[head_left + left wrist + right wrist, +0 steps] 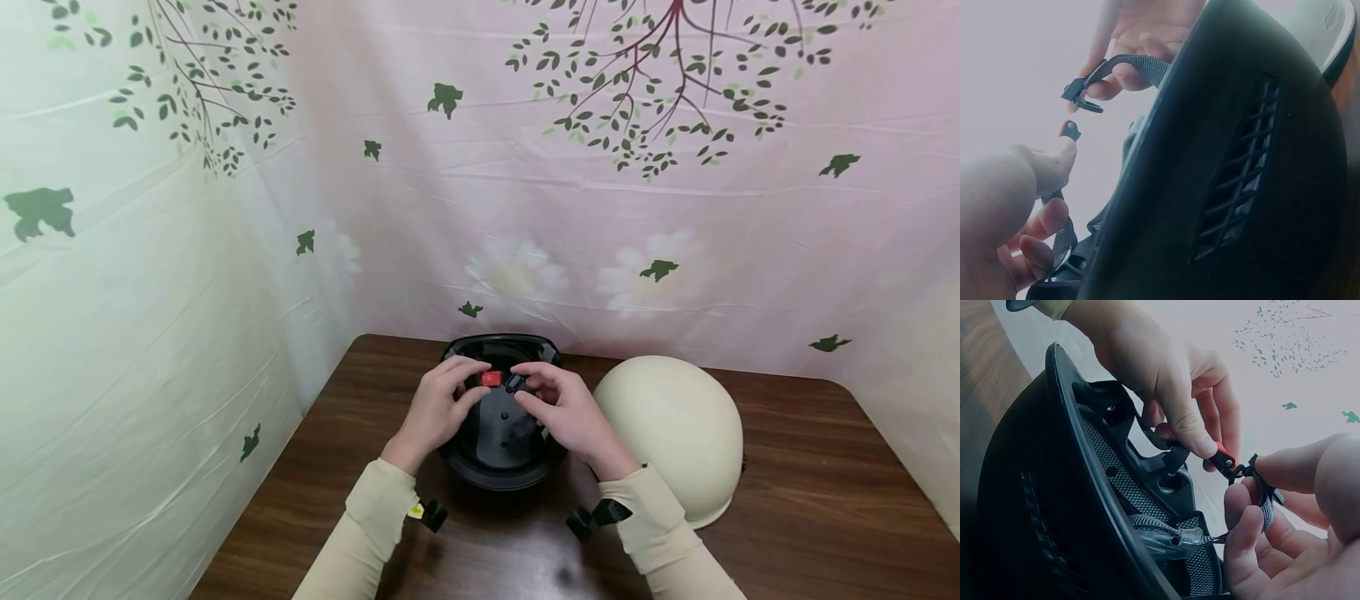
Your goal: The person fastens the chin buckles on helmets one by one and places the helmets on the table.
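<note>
A black helmet (501,478) lies upside down on the table, its padded, strapped inside facing up. Over its opening, my left hand (429,408) pinches a red and black buckle half (491,379) between thumb and fingers. My right hand (564,408) holds the black buckle half (514,382) on its strap (1141,62). The left wrist view has a small gap between the two halves, ends facing each other; in the right wrist view they overlap. Inside the shell, a mesh band (1110,465) and a clear plastic piece (1166,542) show.
A beige helmet (667,425) sits dome up on the brown wooden table (810,483), just right of the black helmet. Behind and to the left hangs a leaf-printed cloth (420,192). Wrist cameras are strapped under both sleeves.
</note>
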`<action>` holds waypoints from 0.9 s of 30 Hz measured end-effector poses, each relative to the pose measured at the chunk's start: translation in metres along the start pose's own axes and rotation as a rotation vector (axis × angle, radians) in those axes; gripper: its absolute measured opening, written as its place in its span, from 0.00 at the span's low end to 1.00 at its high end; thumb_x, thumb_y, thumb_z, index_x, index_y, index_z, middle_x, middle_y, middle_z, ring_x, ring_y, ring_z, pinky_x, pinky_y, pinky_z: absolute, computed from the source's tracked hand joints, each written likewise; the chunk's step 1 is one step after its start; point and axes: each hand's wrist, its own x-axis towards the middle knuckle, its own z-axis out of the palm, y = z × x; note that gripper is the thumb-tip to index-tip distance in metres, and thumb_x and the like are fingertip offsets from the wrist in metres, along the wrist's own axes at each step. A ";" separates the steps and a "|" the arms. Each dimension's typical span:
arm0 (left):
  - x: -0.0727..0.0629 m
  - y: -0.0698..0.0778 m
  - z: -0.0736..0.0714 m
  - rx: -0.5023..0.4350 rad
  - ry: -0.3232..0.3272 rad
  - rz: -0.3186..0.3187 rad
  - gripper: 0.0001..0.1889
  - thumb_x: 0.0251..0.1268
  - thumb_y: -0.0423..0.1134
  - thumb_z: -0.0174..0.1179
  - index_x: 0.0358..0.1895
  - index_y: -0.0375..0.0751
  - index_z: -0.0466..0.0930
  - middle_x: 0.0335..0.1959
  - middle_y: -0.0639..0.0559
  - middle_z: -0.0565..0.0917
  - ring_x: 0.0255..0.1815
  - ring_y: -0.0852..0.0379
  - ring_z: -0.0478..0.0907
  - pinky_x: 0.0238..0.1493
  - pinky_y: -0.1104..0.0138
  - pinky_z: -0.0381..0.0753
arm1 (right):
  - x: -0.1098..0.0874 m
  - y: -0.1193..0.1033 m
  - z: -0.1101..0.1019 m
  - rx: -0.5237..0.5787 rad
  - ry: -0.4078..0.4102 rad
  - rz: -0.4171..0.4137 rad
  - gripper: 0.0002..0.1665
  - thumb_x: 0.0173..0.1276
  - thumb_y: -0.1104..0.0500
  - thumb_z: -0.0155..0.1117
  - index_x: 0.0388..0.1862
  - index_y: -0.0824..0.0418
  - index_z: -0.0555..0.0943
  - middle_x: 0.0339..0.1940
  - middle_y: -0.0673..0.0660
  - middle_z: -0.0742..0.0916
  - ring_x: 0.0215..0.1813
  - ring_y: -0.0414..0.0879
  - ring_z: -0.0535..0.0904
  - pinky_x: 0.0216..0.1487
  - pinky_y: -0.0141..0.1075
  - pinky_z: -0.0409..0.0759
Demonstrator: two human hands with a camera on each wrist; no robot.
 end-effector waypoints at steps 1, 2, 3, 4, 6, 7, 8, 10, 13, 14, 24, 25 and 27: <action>0.000 0.000 0.000 0.002 -0.001 -0.004 0.16 0.67 0.36 0.73 0.57 0.43 0.88 0.52 0.52 0.86 0.31 0.61 0.75 0.32 0.69 0.79 | 0.000 0.000 0.000 -0.004 0.001 0.001 0.23 0.75 0.63 0.69 0.67 0.63 0.81 0.41 0.62 0.87 0.35 0.53 0.84 0.35 0.38 0.85; 0.000 0.000 0.000 0.002 -0.002 -0.007 0.16 0.67 0.36 0.73 0.57 0.43 0.88 0.52 0.52 0.86 0.31 0.61 0.75 0.32 0.69 0.78 | 0.001 -0.001 0.000 -0.003 0.001 0.003 0.23 0.74 0.63 0.69 0.66 0.61 0.81 0.41 0.61 0.87 0.34 0.53 0.84 0.35 0.38 0.85; 0.000 0.000 0.000 0.001 -0.001 -0.008 0.16 0.67 0.36 0.73 0.57 0.43 0.88 0.52 0.52 0.86 0.31 0.61 0.75 0.32 0.69 0.78 | 0.001 -0.001 0.000 -0.001 0.002 0.005 0.23 0.74 0.64 0.70 0.66 0.60 0.81 0.41 0.60 0.87 0.34 0.52 0.84 0.35 0.38 0.85; 0.000 0.000 0.000 0.002 0.000 -0.012 0.16 0.67 0.36 0.73 0.56 0.43 0.88 0.52 0.52 0.86 0.31 0.62 0.75 0.32 0.69 0.78 | 0.001 -0.001 0.000 0.003 0.001 0.005 0.23 0.73 0.64 0.70 0.66 0.59 0.81 0.41 0.60 0.86 0.34 0.52 0.83 0.36 0.38 0.85; 0.001 0.000 0.000 0.003 0.002 -0.013 0.15 0.67 0.36 0.73 0.56 0.42 0.88 0.51 0.52 0.86 0.31 0.61 0.75 0.32 0.69 0.78 | 0.001 -0.002 0.000 0.013 0.000 0.007 0.23 0.73 0.64 0.70 0.65 0.57 0.81 0.41 0.59 0.86 0.35 0.52 0.84 0.36 0.38 0.86; 0.001 0.000 0.000 0.002 0.004 -0.011 0.16 0.67 0.36 0.73 0.56 0.41 0.88 0.51 0.52 0.86 0.31 0.61 0.75 0.32 0.69 0.78 | 0.001 -0.003 0.000 0.016 0.001 0.008 0.23 0.72 0.64 0.71 0.65 0.56 0.81 0.41 0.59 0.86 0.35 0.52 0.84 0.37 0.38 0.86; 0.001 0.001 0.000 0.002 0.005 -0.010 0.15 0.67 0.36 0.73 0.56 0.41 0.88 0.51 0.52 0.86 0.31 0.61 0.75 0.32 0.69 0.78 | 0.000 -0.003 0.000 0.023 0.002 0.008 0.23 0.72 0.65 0.71 0.65 0.56 0.81 0.41 0.59 0.86 0.36 0.53 0.85 0.37 0.38 0.86; 0.001 0.001 0.000 -0.002 0.005 -0.006 0.15 0.67 0.35 0.73 0.55 0.40 0.88 0.51 0.52 0.86 0.32 0.61 0.75 0.33 0.69 0.79 | 0.000 -0.003 0.000 0.035 -0.004 0.005 0.22 0.73 0.65 0.70 0.64 0.58 0.81 0.42 0.60 0.87 0.38 0.54 0.87 0.39 0.39 0.87; 0.001 0.001 0.000 -0.012 0.005 0.001 0.15 0.67 0.35 0.73 0.55 0.38 0.88 0.51 0.51 0.87 0.33 0.60 0.76 0.34 0.67 0.79 | -0.001 -0.004 0.000 0.051 -0.006 0.006 0.18 0.74 0.66 0.68 0.61 0.63 0.81 0.43 0.62 0.87 0.41 0.53 0.88 0.40 0.39 0.88; 0.001 0.001 0.000 -0.014 0.005 0.002 0.15 0.67 0.34 0.73 0.55 0.38 0.88 0.51 0.51 0.87 0.33 0.60 0.77 0.34 0.67 0.80 | -0.001 -0.004 0.001 0.054 -0.006 0.006 0.17 0.75 0.66 0.68 0.60 0.65 0.81 0.43 0.63 0.87 0.41 0.53 0.88 0.40 0.39 0.88; 0.000 0.001 0.001 -0.019 0.021 0.029 0.15 0.65 0.33 0.74 0.54 0.40 0.89 0.51 0.50 0.87 0.34 0.59 0.78 0.35 0.67 0.81 | -0.001 -0.003 0.001 -0.032 0.050 -0.023 0.11 0.72 0.62 0.72 0.51 0.61 0.84 0.40 0.58 0.90 0.39 0.50 0.84 0.39 0.37 0.83; 0.000 0.000 0.002 -0.019 0.021 0.028 0.15 0.65 0.34 0.74 0.54 0.41 0.89 0.51 0.51 0.87 0.34 0.59 0.78 0.35 0.67 0.81 | -0.001 -0.003 0.001 -0.039 0.054 -0.026 0.11 0.72 0.62 0.73 0.51 0.60 0.84 0.40 0.57 0.90 0.40 0.50 0.84 0.40 0.37 0.83; -0.001 0.000 0.001 -0.020 0.018 0.025 0.15 0.65 0.34 0.74 0.54 0.41 0.89 0.51 0.51 0.87 0.33 0.60 0.77 0.35 0.67 0.81 | -0.001 -0.003 0.001 -0.048 0.061 -0.029 0.11 0.72 0.61 0.73 0.50 0.60 0.85 0.40 0.56 0.91 0.41 0.50 0.84 0.42 0.38 0.83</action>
